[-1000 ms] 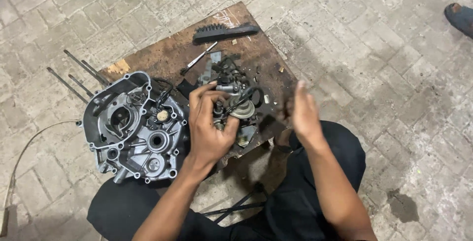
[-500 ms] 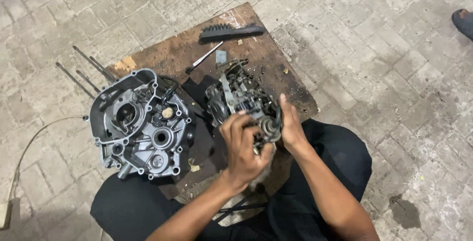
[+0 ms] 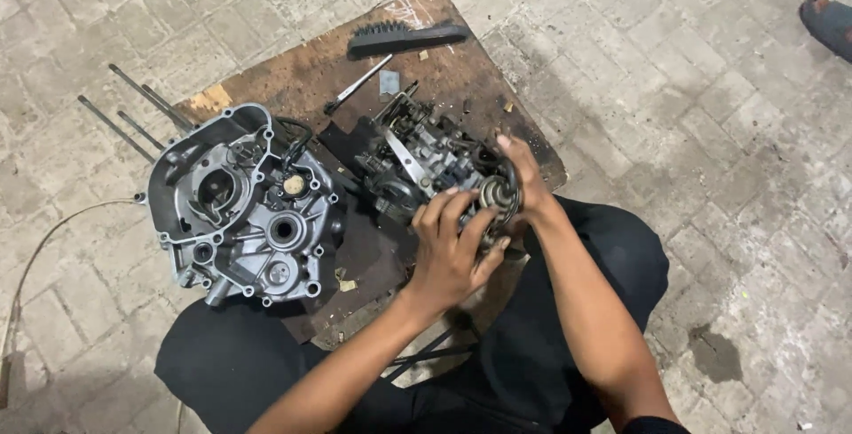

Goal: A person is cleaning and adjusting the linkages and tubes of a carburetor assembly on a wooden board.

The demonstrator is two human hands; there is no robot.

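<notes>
Change: a second ago the left hand (image 3: 451, 252) lay flat over the middle of the engine half (image 3: 426, 163) and the right hand (image 3: 524, 187) hung open in the air beside it; both have since closed in on the near right end of that part.
Left hand: fingers curled narrowly onto the round gear (image 3: 493, 196) from the near side, fingertips touching it.
Right hand: cupped round the far right side of the same gear, thumb over the top; how tight the hold is, I cannot tell.
Engine half: dark, full of shafts, lying on the wooden board (image 3: 302, 74) just before the knees.
Engine cover: grey casting (image 3: 244, 208) on the board's left part, open face up, unmoved.
Board: worn, stained brown; a black brush (image 3: 404, 39) lies at its far edge, a thin metal tool (image 3: 355, 86) just below it.
Ground: grey paving bricks (image 3: 692, 88); long metal rods (image 3: 133, 106) lie left of the board, a thin cable (image 3: 40, 256) curves further left.
Far right: a shoe (image 3: 830, 24) at the upper corner.
</notes>
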